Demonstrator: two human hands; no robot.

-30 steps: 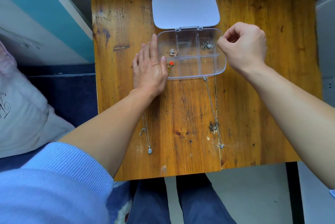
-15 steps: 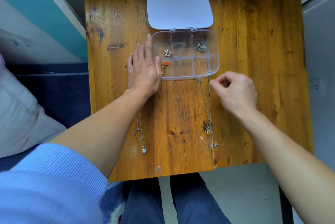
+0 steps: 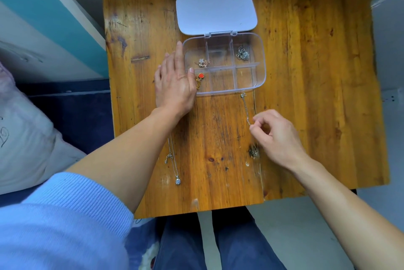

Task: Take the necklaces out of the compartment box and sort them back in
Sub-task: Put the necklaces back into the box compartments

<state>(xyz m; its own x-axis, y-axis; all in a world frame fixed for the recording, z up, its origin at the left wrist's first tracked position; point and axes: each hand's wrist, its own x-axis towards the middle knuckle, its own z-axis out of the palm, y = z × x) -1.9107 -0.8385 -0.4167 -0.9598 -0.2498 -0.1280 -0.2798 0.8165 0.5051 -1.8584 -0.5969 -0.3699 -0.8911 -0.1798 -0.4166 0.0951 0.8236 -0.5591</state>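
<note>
A clear compartment box (image 3: pixel 261 60) lies open on the wooden table, its white lid (image 3: pixel 215 12) folded back. Inside are a pale gold necklace (image 3: pixel 202 63) at the back left, a dark silver necklace (image 3: pixel 242 53) at the back right, and a red-pendant necklace (image 3: pixel 200 78) at the front left. My left hand (image 3: pixel 175 81) lies flat against the box's left side. My right hand (image 3: pixel 276 136) pinches the thin chain of a necklace (image 3: pixel 246 105) stretched out on the table below the box. Another silver necklace (image 3: pixel 175 167) lies near my left forearm.
The wooden table (image 3: pixel 317 73) ends close to my lap at its front edge (image 3: pixel 196 210). A dark knot mark (image 3: pixel 253 152) sits by my right hand. A pillow (image 3: pixel 24 138) and blue bedding lie to the left. A teal and white wall panel (image 3: pixel 43 18) stands at the back left.
My right hand moved from the box's right rim down to the table and closed its fingertips on the stretched-out chain. The left hand stayed against the box.
</note>
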